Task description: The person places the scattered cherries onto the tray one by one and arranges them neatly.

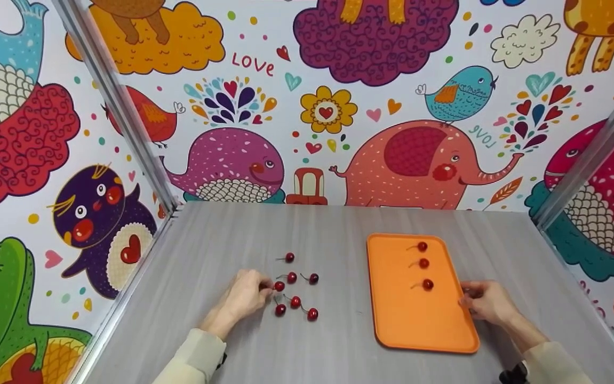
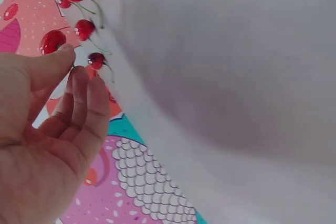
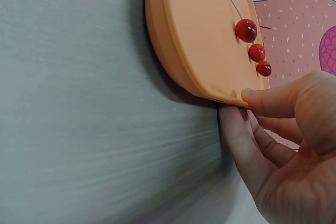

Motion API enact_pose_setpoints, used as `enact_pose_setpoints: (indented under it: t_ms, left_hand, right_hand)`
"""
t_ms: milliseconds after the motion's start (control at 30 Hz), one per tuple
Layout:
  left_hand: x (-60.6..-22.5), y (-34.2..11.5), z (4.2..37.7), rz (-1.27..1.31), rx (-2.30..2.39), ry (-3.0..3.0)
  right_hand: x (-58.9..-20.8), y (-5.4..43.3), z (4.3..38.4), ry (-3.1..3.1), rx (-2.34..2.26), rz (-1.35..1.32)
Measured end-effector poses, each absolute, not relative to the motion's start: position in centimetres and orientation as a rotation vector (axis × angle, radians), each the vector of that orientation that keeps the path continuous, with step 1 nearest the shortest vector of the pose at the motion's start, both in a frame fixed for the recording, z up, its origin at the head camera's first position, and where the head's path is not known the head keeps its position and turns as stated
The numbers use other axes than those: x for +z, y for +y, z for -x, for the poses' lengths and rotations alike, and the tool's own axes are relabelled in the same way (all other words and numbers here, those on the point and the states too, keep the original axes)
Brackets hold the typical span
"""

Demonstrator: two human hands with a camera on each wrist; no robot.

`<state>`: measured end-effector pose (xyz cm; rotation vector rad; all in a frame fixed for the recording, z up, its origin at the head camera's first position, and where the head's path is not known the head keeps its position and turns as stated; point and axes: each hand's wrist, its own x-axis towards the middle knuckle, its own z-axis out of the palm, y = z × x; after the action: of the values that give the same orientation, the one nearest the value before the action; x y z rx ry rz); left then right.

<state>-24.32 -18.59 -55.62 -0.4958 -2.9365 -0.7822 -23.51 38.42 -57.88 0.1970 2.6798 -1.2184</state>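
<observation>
My left hand [image 1: 245, 293] pinches a red cherry [image 1: 279, 286] by its stem, thumb against fingertips. In the left wrist view the same cherry [image 2: 51, 42] shows just beyond the thumb. Several more stemmed cherries [image 1: 295, 302] lie loosely grouped beside that hand on the grey table. On the right, an orange tray [image 1: 419, 325] carries three cherries [image 1: 423, 263] in a column along its right half. My right hand [image 1: 491, 303] grips the tray's right rim. The right wrist view shows the thumb [image 3: 262, 102] on top of the rim and fingers underneath.
A wood-grain table [image 1: 333, 240] spreads under everything. Walls printed with cartoon animals [image 1: 408, 165] enclose it at the back and both sides, with metal posts [image 1: 120, 106] at the corners. Bare tabletop lies between the loose cherries and the tray.
</observation>
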Motion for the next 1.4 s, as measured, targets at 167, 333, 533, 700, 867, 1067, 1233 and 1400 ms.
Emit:
enact_pose_setpoints:
  t_ms: [167, 333, 533, 700, 867, 1067, 1233, 1400]
  left_hand:
    - [-55.0, -17.2, 24.6, 0.593, -0.793, -2.895]
    - [-54.3, -15.5, 25.0, 0.632, -0.838, -2.908]
    - [-53.6, -13.1, 25.4, 0.690, -0.822, -2.882]
    - [-53.0, -11.1, 25.7, 0.742, -0.840, -2.862]
    - [-52.8, -9.3, 26.0, 0.781, -0.832, -2.853]
    - [-52.7, -7.3, 26.4, 0.858, -0.754, -2.807]
    - [-52.7, -5.6, 26.4, 0.899, -0.775, -2.823]
    - [-52.7, -3.8, 26.4, 0.925, -0.779, -2.854]
  right_hand:
    - [-57.9, 38.4, 23.5, 2.685, -1.247, -0.181]
    - [-58.0, 38.4, 23.5, 2.683, -1.260, -0.178]
    - [-58.1, 38.4, 23.5, 2.690, -1.237, -0.191]
    - [-58.1, 38.4, 23.5, 2.682, -1.244, -0.185]
    - [-57.9, 38.4, 23.5, 2.675, -1.241, -0.191]
    - [-57.9, 38.3, 23.6, 2.677, -1.229, -0.213]
    - [-58.0, 38.4, 23.5, 2.685, -1.236, -0.201]
    - [-57.9, 38.4, 23.6, 2.683, -1.232, -0.215]
